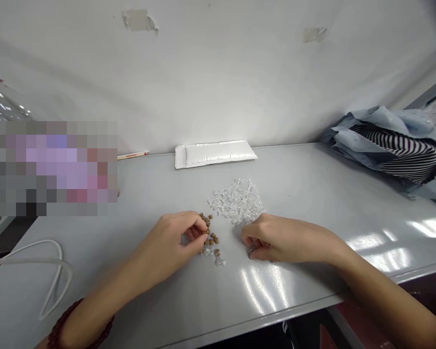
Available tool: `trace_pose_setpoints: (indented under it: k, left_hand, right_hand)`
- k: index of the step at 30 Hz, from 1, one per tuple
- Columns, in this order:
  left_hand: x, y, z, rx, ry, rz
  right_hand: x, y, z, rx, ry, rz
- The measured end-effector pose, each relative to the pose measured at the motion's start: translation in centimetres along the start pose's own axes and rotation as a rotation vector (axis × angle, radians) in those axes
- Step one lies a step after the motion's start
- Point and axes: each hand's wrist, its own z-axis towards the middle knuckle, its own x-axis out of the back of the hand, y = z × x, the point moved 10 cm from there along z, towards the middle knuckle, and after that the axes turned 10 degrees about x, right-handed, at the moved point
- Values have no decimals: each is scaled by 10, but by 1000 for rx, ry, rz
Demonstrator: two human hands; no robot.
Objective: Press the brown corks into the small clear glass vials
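- Head view, left hand (175,241): at the brown corks (213,236); grip narrow, thumb and fingertip nearly meeting. Whether a cork is held cannot be told. Small parts evidently require fingertip work.
- Head view, right hand (276,237): grip closed about a clear piece (252,251), mostly hidden, low over the counter (294,182), presumably for steadiness.
- Head view, stock: pile of clear pieces (240,199) lies beyond and between the hands, apart from the corks, apparently sorted for reach.
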Motion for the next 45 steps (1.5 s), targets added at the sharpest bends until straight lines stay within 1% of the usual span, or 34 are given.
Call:
trace_pose_setpoints:
  k: [2,6,9,11,14,18,22,28,32,35,37,39,41,43,45]
  left_hand:
    - [-7,2,-2,-7,-33,-19]
    - [-20,3,-5,-6,-113,-49]
    - [-25,8,-9,-36,-138,-80]
    - [-28,11,-11,-49,-135,-97]
    - [-28,10,-12,-25,-111,-132]
    - [-25,11,-13,-28,-84,-183]
    - [-22,12,-13,-34,-62,-199]
    - [-17,11,-12,-21,2,-246]
    - [-19,11,-12,-27,-13,-251]
    - [-19,12,-11,-69,-2,-225]
    - [-16,15,-10,-125,33,-168]
    - [-14,17,-8,-179,62,-89]
    - [-11,16,-6,-212,71,-7]
    - [-9,15,-5,-240,61,73]
    - [-9,14,-6,-282,26,148]
  right_hand:
    - [1,-3,1,13,10,41]
    - [6,-9,3,42,61,258]
    - [11,-12,5,67,134,402]
    - [14,-13,7,87,204,528]
    - [14,-10,11,104,284,756]
    - [7,-8,16,112,301,952]
    - [4,-8,18,123,300,1039]
    - [3,-6,20,116,310,1100]
    - [0,-9,21,121,302,1103]
    - [-5,-11,22,121,304,1116]
    - [-7,-12,23,112,311,1102]
    - [-7,-13,22,104,328,1044]
    - [-2,-11,19,77,366,932]
    - [7,-5,15,6,419,749]
    - [15,2,11,-79,449,538]
